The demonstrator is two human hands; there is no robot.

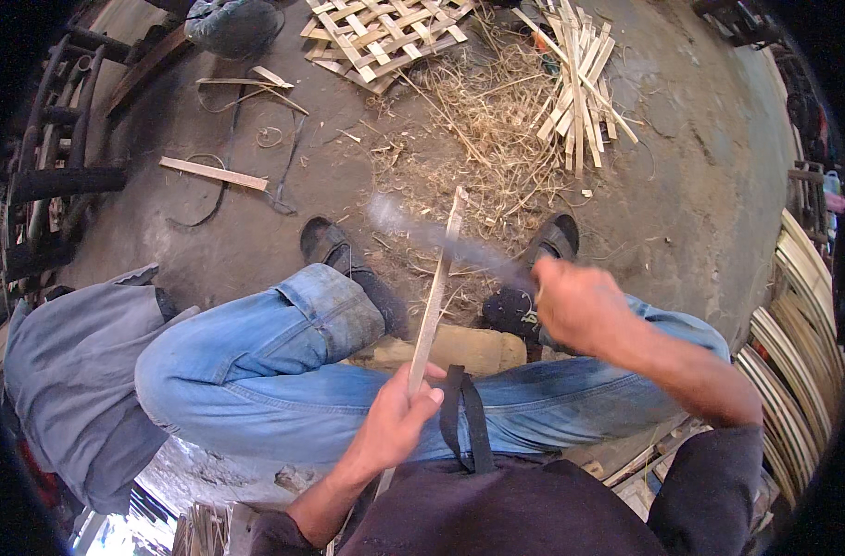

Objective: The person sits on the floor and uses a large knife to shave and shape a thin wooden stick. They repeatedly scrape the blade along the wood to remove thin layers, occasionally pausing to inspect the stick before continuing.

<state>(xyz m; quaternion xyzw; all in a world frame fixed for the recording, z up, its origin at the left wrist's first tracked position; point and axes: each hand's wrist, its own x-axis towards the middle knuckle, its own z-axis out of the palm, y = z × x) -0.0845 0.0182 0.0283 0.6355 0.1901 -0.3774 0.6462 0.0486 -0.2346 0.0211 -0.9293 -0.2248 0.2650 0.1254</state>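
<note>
My left hand, low in the middle over my lap, is closed around a long pale bamboo strip. The strip slants up and away from me, its frayed far end above the floor. In my right hand, closed in a fist at the right, is a knife whose blade is smeared by motion. This blade crosses the strip's upper half; whether it touches is unclear. The knife's handle is mostly hidden by my fingers. Below the strip, between my legs, lies a yellowish wooden block.
Shavings litter the floor ahead, beside a woven bamboo lattice and a pile of cut strips. A loose strip lies at left, near a dark rack. Bundled strips curve along the right; grey cloth hangs left.
</note>
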